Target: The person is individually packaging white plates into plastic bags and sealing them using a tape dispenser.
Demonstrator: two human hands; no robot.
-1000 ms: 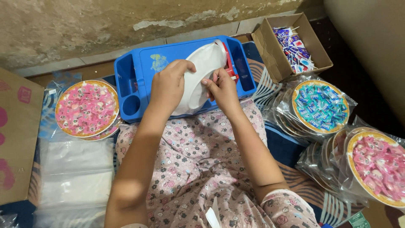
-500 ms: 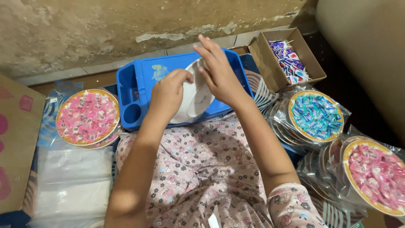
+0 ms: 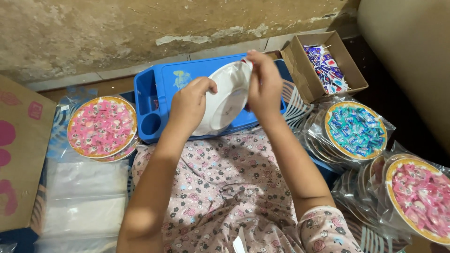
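I hold a white round plate [image 3: 227,96] tilted up on its edge over a blue plastic tray [image 3: 171,79] that rests on my lap. My left hand [image 3: 190,104] grips the plate's lower left rim. My right hand [image 3: 263,82] pinches its upper right rim, fingers closed over the edge. The plate's underside faces me, so its upper face is hidden.
A pink candy-filled plate [image 3: 102,126] lies at the left beside clear plastic bags [image 3: 84,201] and a cardboard sheet [image 3: 18,154]. At the right are a cardboard box of small wrapped items [image 3: 323,65], a wrapped blue-candy plate [image 3: 356,130] and a wrapped pink-candy plate [image 3: 419,199].
The plate lay flatter on the tray a second ago; both hands have lifted it and tipped it up on edge, with the right hand shifting to its top rim.
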